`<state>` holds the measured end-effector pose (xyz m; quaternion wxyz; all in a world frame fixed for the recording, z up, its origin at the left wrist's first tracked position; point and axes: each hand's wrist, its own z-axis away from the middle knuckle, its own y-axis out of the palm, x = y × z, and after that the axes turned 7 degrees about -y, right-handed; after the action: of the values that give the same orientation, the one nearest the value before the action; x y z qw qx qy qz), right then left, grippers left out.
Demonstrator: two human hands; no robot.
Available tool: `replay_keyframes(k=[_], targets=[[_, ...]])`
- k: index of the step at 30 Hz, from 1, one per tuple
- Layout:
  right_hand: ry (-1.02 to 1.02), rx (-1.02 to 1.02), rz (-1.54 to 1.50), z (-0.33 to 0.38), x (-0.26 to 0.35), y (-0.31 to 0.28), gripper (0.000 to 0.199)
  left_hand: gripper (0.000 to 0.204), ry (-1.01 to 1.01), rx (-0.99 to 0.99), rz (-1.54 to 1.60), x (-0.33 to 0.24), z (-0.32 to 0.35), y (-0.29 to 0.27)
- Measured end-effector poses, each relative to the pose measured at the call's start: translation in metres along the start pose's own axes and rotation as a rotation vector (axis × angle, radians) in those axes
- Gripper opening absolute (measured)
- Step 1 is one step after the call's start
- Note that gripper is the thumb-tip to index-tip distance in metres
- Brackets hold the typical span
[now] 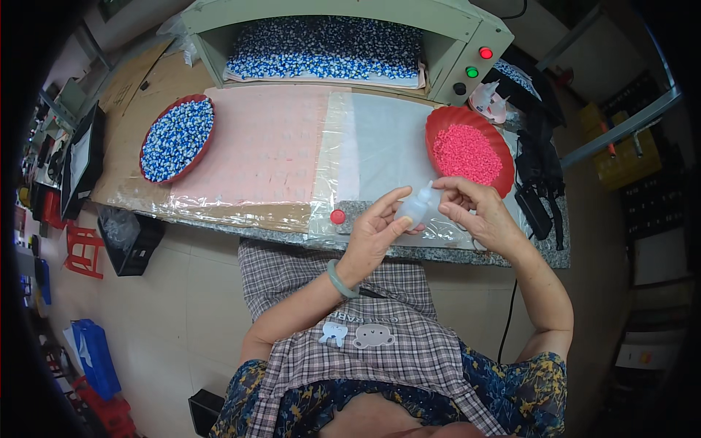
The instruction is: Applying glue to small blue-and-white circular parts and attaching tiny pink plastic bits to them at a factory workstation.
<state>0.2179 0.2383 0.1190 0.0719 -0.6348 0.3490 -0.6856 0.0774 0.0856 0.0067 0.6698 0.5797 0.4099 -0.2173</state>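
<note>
Holding btl (418, 207), L fingers (396, 225) hiding part, tip (429, 185) unclear

Leftward passage from left hand (376, 230): low over pink sheet (263, 146); small red cap (337, 217) lies near the hand, blue-bead bowl (207, 150) closes the far left. Forward of right hand (482, 215): pink-filled bowl (451, 120) obstructs. Straight ahead: white sheet (387, 139) gives a lane up to green machine (336, 18).
</note>
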Motion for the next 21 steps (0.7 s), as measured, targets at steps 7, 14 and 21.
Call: replay_keyframes(k=[7, 14, 21], targets=[[-0.052, 0.031, 0.031, -0.001, -0.009, 0.016, 0.037, 0.051, 0.006, -0.021, 0.023, 0.002, -0.004, -0.001], [-0.205, 0.144, -0.015, -0.014, -0.008, -0.009, 0.031, 0.046, -0.064, 0.096, -0.064, -0.002, -0.003, -0.012], [-0.343, 0.246, -0.012, -0.016, -0.004, -0.015, 0.024, 0.044, -0.183, 0.228, -0.015, -0.01, -0.002, -0.012]])
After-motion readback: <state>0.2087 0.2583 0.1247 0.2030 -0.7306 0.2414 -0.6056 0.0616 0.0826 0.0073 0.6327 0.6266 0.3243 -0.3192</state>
